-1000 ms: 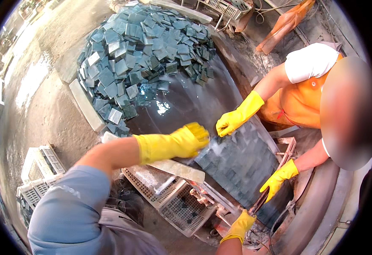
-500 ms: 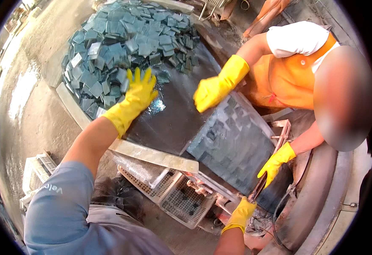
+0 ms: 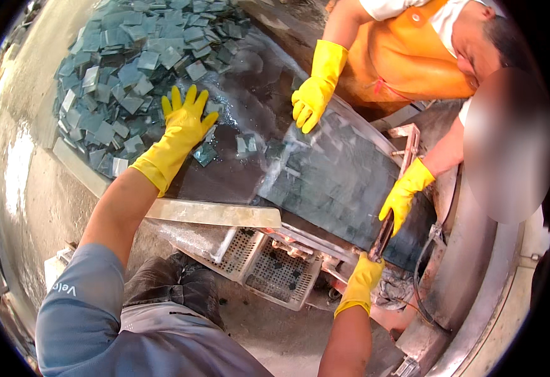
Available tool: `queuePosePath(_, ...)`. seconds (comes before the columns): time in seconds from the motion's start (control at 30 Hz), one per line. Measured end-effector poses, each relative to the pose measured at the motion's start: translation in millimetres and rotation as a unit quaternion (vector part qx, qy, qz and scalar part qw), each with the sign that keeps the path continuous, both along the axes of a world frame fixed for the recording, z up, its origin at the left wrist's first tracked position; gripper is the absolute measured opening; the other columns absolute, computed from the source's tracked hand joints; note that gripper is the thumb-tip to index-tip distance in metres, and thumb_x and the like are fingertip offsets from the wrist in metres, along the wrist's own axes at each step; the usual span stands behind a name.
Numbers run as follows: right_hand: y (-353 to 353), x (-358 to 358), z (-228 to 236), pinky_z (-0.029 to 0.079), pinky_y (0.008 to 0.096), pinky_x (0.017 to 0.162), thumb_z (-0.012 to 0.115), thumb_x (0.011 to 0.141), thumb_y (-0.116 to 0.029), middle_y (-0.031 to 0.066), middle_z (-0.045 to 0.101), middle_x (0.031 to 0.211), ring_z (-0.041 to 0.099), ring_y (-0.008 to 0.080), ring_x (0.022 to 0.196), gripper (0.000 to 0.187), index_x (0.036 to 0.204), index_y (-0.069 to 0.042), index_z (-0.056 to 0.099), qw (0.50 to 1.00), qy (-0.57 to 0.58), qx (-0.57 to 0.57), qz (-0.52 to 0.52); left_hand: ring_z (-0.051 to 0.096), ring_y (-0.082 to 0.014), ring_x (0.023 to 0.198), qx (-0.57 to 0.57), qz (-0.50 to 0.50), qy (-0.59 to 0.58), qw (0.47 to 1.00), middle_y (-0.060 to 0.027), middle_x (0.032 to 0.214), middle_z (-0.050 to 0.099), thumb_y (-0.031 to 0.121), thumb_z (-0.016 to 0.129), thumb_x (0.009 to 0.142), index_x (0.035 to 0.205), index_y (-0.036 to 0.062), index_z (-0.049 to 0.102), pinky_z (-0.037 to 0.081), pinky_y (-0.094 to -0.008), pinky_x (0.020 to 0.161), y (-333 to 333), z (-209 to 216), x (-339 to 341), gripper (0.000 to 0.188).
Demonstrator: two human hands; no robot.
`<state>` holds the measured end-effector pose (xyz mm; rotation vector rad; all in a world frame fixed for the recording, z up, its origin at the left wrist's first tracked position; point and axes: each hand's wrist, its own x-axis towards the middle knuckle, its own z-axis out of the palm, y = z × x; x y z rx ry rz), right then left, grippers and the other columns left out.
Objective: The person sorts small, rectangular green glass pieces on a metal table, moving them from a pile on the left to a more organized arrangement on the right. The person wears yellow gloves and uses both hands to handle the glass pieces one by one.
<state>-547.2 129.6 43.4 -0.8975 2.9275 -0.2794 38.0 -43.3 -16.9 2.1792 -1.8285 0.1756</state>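
My left hand [image 3: 186, 129], in a yellow rubber glove, is open with its fingers spread at the edge of a heap of square blue-green tiles [image 3: 130, 69]. Beside its thumb a few loose tiles [image 3: 246, 145] lie on the wet dark tabletop [image 3: 218, 179]. At the lower right, my gloved right hand [image 3: 363, 279] is closed round the near end of a dark bar [image 3: 385, 235]. That bar lies across a layer of closely set tiles [image 3: 344, 176]. A co-worker's yellow-gloved hand [image 3: 407, 195] is at the bar's far end.
Across the table leans a person in an orange apron [image 3: 400, 50], whose other gloved hand [image 3: 312, 100] hovers by the tile layer's far edge. A pale raised rim [image 3: 218, 213] borders the near side. Plastic crates [image 3: 281, 270] sit below. A curved ledge [image 3: 463, 251] runs along the right.
Several loose tiles now lie on the dark surface right of my left hand. The co-worker's upper hand has turned fingers-down. The whole view has shifted; my right hand stays at the bar.
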Motion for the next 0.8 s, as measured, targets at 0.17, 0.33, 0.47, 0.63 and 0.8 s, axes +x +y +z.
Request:
queuePosePath(0.17,1,10,14,0.057,0.0473,0.095,0.086,0.080,-0.040,0.0165,0.078,0.119,0.074,0.0393,0.111,0.063,0.129,-0.006,0.066,1.000,-0.027,-0.009,-0.001,0.037,-0.0550,0.150,0.061,-0.212,0.038,0.975,-0.0246,0.165,0.044,0.048,0.078,0.091,0.159,0.0174,0.054,0.025,-0.0659,0.125,27,24,-20,0.078)
queuePosePath(0.33,5,-4,8,0.057,0.0488,0.094,0.086,0.081,-0.042,0.0198,0.077,0.119,0.072,0.0422,0.111,0.061,0.127,-0.007,0.068,1.000,-0.006,-0.001,-0.002,0.039,-0.0527,0.150,0.034,-0.232,0.008,0.972,-0.0256,0.165,0.044,0.044,0.076,0.093,0.160,0.0155,0.052,0.024,-0.0628,0.127,40,19,-64,0.077)
queuePosePath(0.47,5,-10,-12,0.057,0.0504,0.091,0.083,0.084,-0.041,0.0167,0.079,0.115,0.074,0.0410,0.106,0.050,0.122,-0.009,0.071,0.999,-0.027,-0.039,0.002,0.038,-0.0510,0.151,0.039,-0.172,0.009,0.984,-0.0242,0.165,0.044,0.044,0.074,0.095,0.159,0.0139,0.053,0.021,-0.0641,0.128,21,16,-95,0.074)
queuePosePath(0.63,4,6,9,0.058,0.0507,0.089,0.080,0.084,-0.039,0.0176,0.079,0.110,0.075,0.0410,0.103,0.046,0.116,-0.008,0.071,1.000,-0.008,-0.018,-0.003,0.038,-0.0508,0.151,-0.011,-0.308,0.069,0.949,-0.0245,0.162,0.048,0.034,0.082,0.088,0.156,0.0118,0.055,0.022,-0.0641,0.128,24,25,-121,0.077)
queuePosePath(0.8,-1,10,7,0.059,0.0508,0.089,0.081,0.083,-0.041,0.0183,0.079,0.111,0.075,0.0410,0.104,0.049,0.118,-0.008,0.071,1.000,0.006,-0.009,-0.006,0.039,-0.0485,0.153,0.054,-0.364,0.049,0.928,-0.0233,0.160,0.051,0.043,0.079,0.091,0.154,0.0001,0.053,0.017,-0.0626,0.131,47,-1,-150,0.081)
